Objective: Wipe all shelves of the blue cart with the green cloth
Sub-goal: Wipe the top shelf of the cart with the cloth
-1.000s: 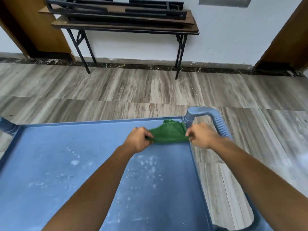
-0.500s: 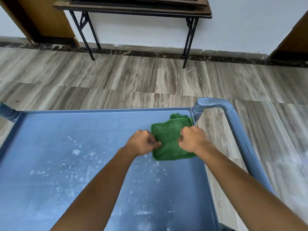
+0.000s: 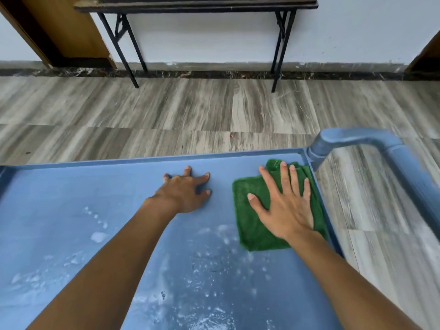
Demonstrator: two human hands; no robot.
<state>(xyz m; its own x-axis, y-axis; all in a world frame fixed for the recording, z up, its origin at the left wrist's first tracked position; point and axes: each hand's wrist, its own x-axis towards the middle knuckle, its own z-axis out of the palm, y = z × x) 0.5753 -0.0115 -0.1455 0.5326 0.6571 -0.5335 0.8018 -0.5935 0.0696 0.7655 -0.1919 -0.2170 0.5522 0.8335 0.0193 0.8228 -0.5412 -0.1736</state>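
Observation:
The blue cart's top shelf (image 3: pixel 71 191) fills the lower part of the view, with white foamy spots and wet streaks across its near half. A folded green cloth (image 3: pixel 250 210) lies flat at the shelf's far right corner. My right hand (image 3: pixel 285 203) rests palm-down on the cloth with fingers spread, pressing it onto the shelf. Left of the cloth, my left hand (image 3: pixel 185 190) lies flat on the bare blue surface, fingers apart and holding nothing. The lower shelves are hidden under the top one.
The cart's blue handle (image 3: pixel 371 144) curves up and out at the right corner. Beyond the cart lies grey wood-look floor (image 3: pixel 190 110). A dark folding table (image 3: pixel 197 5) stands against the white wall, with brown door frames at both sides.
Both hands let go of the cloth's edges after folding it. The right hand now lies flat on top of it, and the left hand moved left onto the bare shelf.

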